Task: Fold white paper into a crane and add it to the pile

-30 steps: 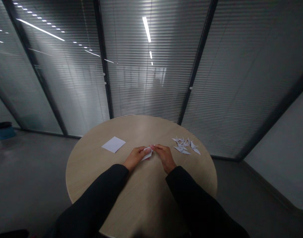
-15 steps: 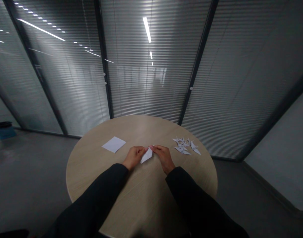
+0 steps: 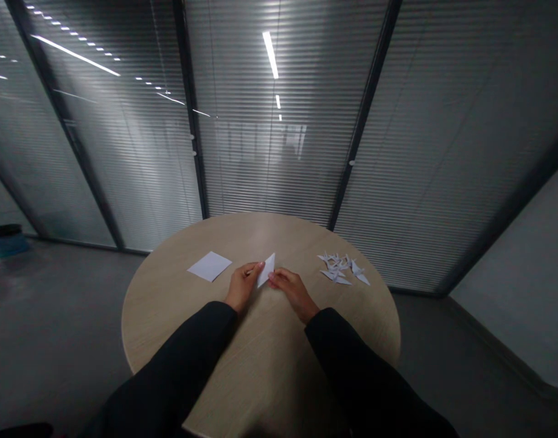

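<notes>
1. A round wood-veneer table (image 3: 160,310) fills the lower middle of the view.
2. Small folded paper cranes (image 3: 338,267) lie heaped at its right.
3. The left hand (image 3: 243,287) and right hand (image 3: 293,287) hold a narrow pinch from either side.
4. A square white sheet (image 3: 210,266) lies left of them.
5. The folded paper (image 3: 266,271) stands tilted between the fingertips, above the table.

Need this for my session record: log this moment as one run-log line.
left hand | right hand | both holding folded white paper | nearby: flat white sheet, paper cranes
</notes>
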The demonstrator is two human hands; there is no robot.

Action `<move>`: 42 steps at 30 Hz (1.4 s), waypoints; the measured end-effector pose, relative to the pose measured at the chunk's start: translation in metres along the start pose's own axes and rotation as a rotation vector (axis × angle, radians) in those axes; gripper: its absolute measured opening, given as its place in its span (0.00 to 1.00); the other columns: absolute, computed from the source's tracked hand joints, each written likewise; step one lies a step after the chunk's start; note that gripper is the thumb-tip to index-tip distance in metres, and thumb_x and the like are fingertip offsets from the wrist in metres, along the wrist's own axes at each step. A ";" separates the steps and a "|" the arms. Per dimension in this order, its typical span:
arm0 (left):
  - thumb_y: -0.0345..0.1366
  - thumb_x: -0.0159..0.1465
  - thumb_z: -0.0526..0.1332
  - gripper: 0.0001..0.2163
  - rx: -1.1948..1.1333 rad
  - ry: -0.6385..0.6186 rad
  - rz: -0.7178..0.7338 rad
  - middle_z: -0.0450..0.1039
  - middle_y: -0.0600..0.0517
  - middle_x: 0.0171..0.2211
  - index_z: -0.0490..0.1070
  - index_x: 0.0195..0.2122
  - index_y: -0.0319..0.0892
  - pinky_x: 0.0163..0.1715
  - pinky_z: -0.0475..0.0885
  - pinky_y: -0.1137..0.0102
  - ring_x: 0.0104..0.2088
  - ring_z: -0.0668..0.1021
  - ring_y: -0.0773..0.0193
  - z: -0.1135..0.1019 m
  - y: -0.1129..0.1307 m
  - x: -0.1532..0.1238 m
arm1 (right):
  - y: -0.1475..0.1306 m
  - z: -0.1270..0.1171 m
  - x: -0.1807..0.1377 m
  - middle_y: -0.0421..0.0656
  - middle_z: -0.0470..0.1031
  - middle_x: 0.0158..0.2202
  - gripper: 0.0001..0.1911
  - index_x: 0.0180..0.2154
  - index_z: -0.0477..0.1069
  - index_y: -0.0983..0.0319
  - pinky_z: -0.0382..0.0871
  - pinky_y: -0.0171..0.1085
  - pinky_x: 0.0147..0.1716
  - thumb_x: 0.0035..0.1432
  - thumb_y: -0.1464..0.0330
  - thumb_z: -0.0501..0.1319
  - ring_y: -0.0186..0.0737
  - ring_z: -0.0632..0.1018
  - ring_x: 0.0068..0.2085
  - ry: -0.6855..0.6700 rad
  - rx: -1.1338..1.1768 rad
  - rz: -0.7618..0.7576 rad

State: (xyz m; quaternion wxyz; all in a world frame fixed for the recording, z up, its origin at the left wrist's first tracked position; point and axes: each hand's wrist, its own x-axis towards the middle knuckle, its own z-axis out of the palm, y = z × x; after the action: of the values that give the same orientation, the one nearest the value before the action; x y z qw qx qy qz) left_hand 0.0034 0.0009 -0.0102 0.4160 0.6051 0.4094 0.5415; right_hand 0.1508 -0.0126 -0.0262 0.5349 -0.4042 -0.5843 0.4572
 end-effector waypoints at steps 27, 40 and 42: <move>0.49 0.47 0.68 0.17 -0.170 -0.047 -0.164 0.70 0.51 0.18 0.73 0.20 0.37 0.24 0.62 0.72 0.23 0.70 0.66 0.002 -0.005 -0.002 | 0.007 -0.009 0.003 0.37 0.69 0.22 0.15 0.24 0.69 0.61 0.57 0.32 0.27 0.57 0.59 0.56 0.33 0.68 0.26 0.051 -0.524 -0.135; 0.48 0.41 0.71 0.19 -0.354 0.041 -0.226 0.69 0.54 0.20 0.72 0.23 0.36 0.24 0.62 0.75 0.22 0.68 0.70 0.005 -0.001 -0.003 | 0.006 -0.011 0.003 0.37 0.71 0.24 0.12 0.26 0.67 0.61 0.60 0.32 0.28 0.58 0.62 0.54 0.33 0.70 0.27 -0.031 -0.471 -0.134; 0.48 0.42 0.71 0.18 -0.351 0.067 -0.207 0.68 0.55 0.19 0.72 0.22 0.37 0.23 0.62 0.76 0.21 0.68 0.71 0.004 -0.002 -0.002 | 0.007 -0.010 0.003 0.38 0.72 0.25 0.12 0.28 0.68 0.61 0.61 0.32 0.29 0.58 0.61 0.55 0.34 0.71 0.28 -0.051 -0.427 -0.115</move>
State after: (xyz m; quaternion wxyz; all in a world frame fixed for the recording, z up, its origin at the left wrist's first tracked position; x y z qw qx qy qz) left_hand 0.0071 -0.0006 -0.0135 0.5546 0.4594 0.3824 0.5788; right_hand 0.1603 -0.0072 -0.0320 0.4474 -0.4627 -0.7033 0.3017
